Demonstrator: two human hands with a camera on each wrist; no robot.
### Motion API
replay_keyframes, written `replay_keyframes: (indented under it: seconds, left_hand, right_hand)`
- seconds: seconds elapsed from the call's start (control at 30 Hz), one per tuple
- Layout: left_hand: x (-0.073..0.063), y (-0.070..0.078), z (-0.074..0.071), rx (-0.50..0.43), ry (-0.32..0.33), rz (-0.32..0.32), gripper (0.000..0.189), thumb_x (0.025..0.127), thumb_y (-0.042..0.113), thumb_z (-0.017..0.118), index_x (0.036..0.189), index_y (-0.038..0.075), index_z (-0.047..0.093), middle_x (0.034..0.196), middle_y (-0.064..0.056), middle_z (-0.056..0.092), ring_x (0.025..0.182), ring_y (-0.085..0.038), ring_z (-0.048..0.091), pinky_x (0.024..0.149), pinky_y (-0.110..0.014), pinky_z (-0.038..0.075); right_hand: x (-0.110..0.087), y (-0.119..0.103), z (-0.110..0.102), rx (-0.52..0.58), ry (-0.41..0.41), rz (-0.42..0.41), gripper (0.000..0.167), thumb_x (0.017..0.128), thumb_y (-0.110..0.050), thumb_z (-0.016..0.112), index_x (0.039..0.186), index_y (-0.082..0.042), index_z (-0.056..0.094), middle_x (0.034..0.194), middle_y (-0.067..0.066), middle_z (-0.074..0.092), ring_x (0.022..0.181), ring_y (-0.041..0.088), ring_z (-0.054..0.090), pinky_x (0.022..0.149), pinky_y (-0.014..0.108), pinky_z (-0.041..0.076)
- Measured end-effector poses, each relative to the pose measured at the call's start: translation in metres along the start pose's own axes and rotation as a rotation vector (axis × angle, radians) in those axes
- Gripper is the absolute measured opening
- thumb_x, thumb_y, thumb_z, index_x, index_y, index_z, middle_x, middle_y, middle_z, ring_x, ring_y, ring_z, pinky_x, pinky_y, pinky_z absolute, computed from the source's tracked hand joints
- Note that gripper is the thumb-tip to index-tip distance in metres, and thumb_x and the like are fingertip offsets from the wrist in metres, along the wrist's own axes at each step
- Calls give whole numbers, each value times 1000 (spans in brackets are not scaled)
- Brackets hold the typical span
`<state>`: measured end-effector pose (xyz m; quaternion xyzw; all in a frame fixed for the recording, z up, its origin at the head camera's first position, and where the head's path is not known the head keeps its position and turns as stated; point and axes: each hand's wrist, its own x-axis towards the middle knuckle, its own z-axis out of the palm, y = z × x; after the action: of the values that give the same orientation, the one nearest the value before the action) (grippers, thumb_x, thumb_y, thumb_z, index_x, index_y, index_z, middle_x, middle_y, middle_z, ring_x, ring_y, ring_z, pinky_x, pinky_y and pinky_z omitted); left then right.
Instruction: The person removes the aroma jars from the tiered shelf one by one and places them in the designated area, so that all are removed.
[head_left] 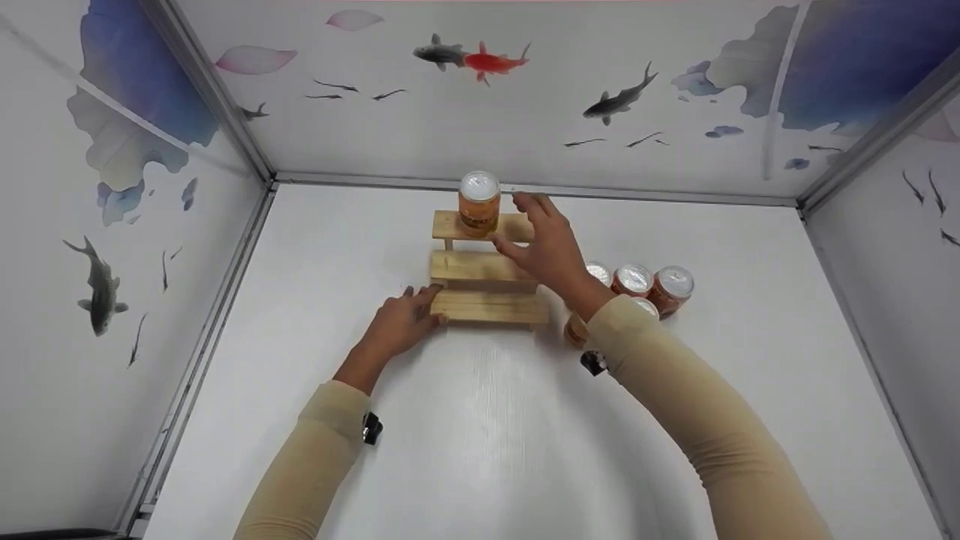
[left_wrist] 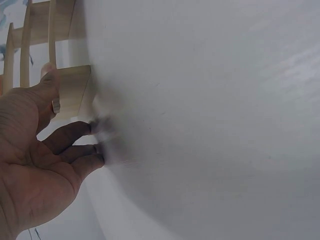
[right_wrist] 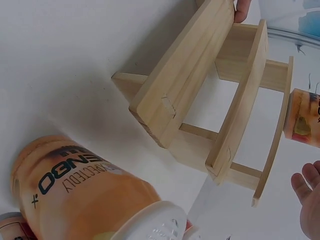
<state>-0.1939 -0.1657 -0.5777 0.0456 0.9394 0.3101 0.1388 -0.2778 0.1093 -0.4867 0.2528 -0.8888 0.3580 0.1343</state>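
Observation:
A three-step wooden rack (head_left: 487,265) stands on the white table. On the left part of its top step is an upright orange can (head_left: 480,204) with a silvery lid. Beside that can, my right hand (head_left: 551,244) has its fingers spread, with a gap between them and the can. In the right wrist view, its fingers (right_wrist: 301,188) appear below the can (right_wrist: 302,117), apart from it. At the left end of the lowest step, my left hand (head_left: 401,321) pinches the board's end between thumb and finger. Its other fingers bend loosely near the tabletop in the left wrist view.
Right of the rack stand several similar orange cans (head_left: 673,291), partly hidden by my right forearm. One can (right_wrist: 85,185) looms close in the right wrist view. White panels (head_left: 510,142) with painted fish rise behind the table and at both sides.

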Motion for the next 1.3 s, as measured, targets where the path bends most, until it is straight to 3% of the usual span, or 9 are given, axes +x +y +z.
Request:
replay_keyframes:
  seconds: [0.2, 0.43, 0.47, 0.67, 0.7, 1.3]
  left_hand:
    - [0, 0, -1, 22, 11, 26, 65, 110, 44, 67, 169, 22, 49, 170, -19, 49, 163, -48, 40, 129, -66, 38]
    - [-2, -2, -1, -14, 7, 46, 65, 110, 46, 67, 168, 22, 49, 170, -20, 49, 162, -53, 37, 129, -70, 36]
    - [4, -11, 4, -18, 13, 70, 67, 110, 51, 66, 169, 24, 49, 170, -19, 49, 163, -51, 38, 130, -67, 37]
    - [4, -11, 3, 2, 12, 86, 68, 109, 51, 66, 168, 21, 49, 167, -21, 51, 162, -51, 39, 130, -65, 38]
    - [-1, -1, -2, 7, 6, 67, 67, 109, 45, 68, 168, 19, 50, 167, -23, 51, 161, -53, 39, 129, -67, 38]
    - [-1, 0, -1, -15, 14, 29, 66, 109, 43, 69, 169, 24, 49, 169, -18, 50, 164, -48, 37, 132, -65, 35]
  right_hand:
    - [7, -5, 3, 16, -16, 40, 72, 100, -36, 85, 156, -3, 55, 141, 20, 63, 129, 38, 67, 107, 55, 57]
    - [13, -10, 9, 49, -2, 60, 75, 101, -37, 84, 159, -3, 51, 145, 20, 61, 133, 35, 64, 110, 48, 58]
    - [14, -11, 10, 49, -4, 63, 76, 101, -38, 84, 160, -3, 50, 147, 20, 60, 134, 35, 64, 110, 48, 58]
    - [18, -16, 14, 45, -23, 79, 83, 102, -40, 82, 164, -1, 43, 153, 22, 56, 139, 37, 63, 114, 46, 57]
    - [19, -16, 15, 42, -25, 80, 84, 102, -40, 82, 164, -1, 42, 153, 21, 56, 139, 37, 62, 114, 46, 57]
    - [28, -24, 22, 19, -38, 125, 82, 104, -36, 81, 167, -4, 39, 154, 21, 56, 138, 35, 64, 114, 47, 57]
